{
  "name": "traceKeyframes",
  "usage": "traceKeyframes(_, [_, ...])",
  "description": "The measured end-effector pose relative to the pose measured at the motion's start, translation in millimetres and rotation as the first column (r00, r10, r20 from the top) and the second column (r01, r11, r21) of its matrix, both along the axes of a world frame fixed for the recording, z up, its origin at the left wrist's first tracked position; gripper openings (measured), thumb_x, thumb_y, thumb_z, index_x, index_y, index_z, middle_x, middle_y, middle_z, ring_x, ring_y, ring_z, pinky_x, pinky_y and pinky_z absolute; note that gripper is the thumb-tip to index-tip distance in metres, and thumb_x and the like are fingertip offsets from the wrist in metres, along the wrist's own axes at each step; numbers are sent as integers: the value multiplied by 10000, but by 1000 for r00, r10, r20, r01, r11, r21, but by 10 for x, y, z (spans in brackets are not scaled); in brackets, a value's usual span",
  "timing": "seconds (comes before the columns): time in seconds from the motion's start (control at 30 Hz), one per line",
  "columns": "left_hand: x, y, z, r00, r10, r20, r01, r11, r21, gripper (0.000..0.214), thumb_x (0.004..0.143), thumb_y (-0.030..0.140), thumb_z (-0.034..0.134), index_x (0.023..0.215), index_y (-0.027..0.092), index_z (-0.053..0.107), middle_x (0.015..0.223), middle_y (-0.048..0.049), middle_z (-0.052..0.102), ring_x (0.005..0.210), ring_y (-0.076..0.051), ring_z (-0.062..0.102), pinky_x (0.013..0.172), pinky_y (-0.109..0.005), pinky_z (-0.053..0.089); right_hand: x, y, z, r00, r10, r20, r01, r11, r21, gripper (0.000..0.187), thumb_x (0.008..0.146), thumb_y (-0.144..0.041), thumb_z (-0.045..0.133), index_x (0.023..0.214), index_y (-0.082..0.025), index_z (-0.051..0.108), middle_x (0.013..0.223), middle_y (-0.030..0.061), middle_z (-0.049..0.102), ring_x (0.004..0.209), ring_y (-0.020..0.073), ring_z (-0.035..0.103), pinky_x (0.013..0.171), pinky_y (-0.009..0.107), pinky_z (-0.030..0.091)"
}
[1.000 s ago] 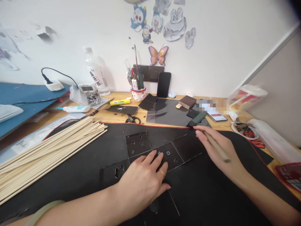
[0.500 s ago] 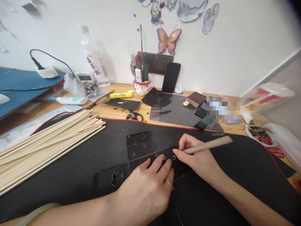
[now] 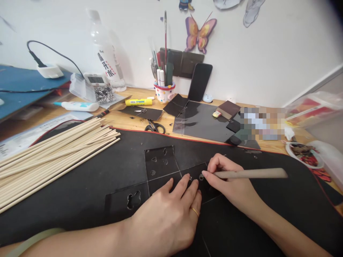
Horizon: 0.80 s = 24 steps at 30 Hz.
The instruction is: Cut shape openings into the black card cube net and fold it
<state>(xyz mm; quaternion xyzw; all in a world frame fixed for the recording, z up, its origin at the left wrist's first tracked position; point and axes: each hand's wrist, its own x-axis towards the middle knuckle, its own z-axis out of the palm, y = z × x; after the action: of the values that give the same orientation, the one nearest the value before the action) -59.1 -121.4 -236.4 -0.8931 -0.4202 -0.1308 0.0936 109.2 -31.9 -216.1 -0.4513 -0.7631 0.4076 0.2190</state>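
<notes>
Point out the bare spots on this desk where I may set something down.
Bare mat lies between the sticks and the card, and more right of the right hand and its tool. The left hand covers the card's near edge. The back, around scissors and cup, is crowded.

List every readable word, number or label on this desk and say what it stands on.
"开水": printed vertically on the clear bottle; the character above it is blurred.
Timer display, yellow glue stick, white tube: print too small to read.
</notes>
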Motion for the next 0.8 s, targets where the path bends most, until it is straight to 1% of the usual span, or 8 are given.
traceKeyframes(0.13, [-2, -2, -1, 1000, -4, -2, 4, 1000, 10, 342, 860, 238, 415, 1159, 90, 490, 1204, -126, 534, 1115, -285, 479, 766, -373, 521, -20, -2, 49, 997, -63, -42, 61, 997, -47, 258, 755, -250, 574, 604, -199, 370, 554, -64, 371, 491, 78, 330, 460, 214, 289])
traceKeyframes(0.23, [-3, -8, 12, 1000, -5, -6, 6, 1000, 17, 332, 866, 237, 407, 1154, 96, 494, 1194, -116, 544, 1116, -280, 479, 762, -371, 526, -5, 8, 51, 990, -98, -104, 94, 995, -43, 290, 761, -250, 577, 584, -194, 354, 547, -65, 357, 492, 72, 318, 464, 210, 281])
traceKeyframes(0.33, [0, -16, 30, 1000, -10, -27, 10, 1000, -1, 324, 871, 225, 397, 1155, 102, 494, 1210, -106, 534, 1118, -281, 477, 759, -377, 529, 20, 25, 50, 978, -148, -148, 138, 988, -71, 281, 772, -295, 574, 587, -191, 389, 516, -67, 343, 473, 67, 296, 439, 208, 247])
traceKeyframes(0.43, [1, -17, 38, 999, -16, -50, 16, 1000, -11, 324, 872, 211, 393, 1160, 96, 489, 1222, -114, 521, 1120, -286, 474, 756, -384, 530, 21, 31, 74, 968, -167, -189, 132, 974, -185, 260, 756, -367, 580, 607, -187, 468, 490, -63, 360, 437, 57, 288, 396, 205, 197])
traceKeyframes(0.5, [-3, -14, 33, 998, -22, -56, 21, 1000, -10, 323, 873, 210, 392, 1159, 96, 490, 1222, -119, 520, 1119, -289, 475, 755, -389, 529, 1, 26, 102, 963, -188, -193, 129, 951, -280, 256, 721, -387, 608, 614, -183, 495, 478, -62, 381, 401, 46, 269, 369, 200, 160])
traceKeyframes(0.6, [-11, -8, 21, 998, -29, -49, 29, 1000, 1, 319, 871, 218, 398, 1146, 92, 499, 1215, -123, 525, 1117, -298, 474, 748, -395, 531, -39, 12, 135, 957, -232, -173, 152, 912, -382, 193, 682, -320, 632, 653, -189, 492, 470, -64, 438, 354, 38, 272, 340, 185, 156])
traceKeyframes(0.7, [-12, -8, 16, 999, -26, -45, 27, 1000, 11, 318, 870, 219, 402, 1145, 91, 500, 1212, -123, 528, 1115, -301, 474, 746, -398, 532, -63, 6, 131, 963, -224, -151, 160, 924, -348, 168, 698, -261, 586, 624, -196, 450, 457, -58, 478, 342, 46, 298, 333, 182, 191])
traceKeyframes(0.8, [-9, -13, 23, 998, -33, -55, 33, 999, 4, 320, 872, 212, 395, 1149, 90, 498, 1220, -123, 522, 1116, -302, 475, 746, -403, 532, -68, 15, 97, 982, -161, -99, 140, 972, -191, 217, 714, -249, 564, 572, -195, 409, 441, -61, 459, 383, 57, 330, 375, 189, 244])
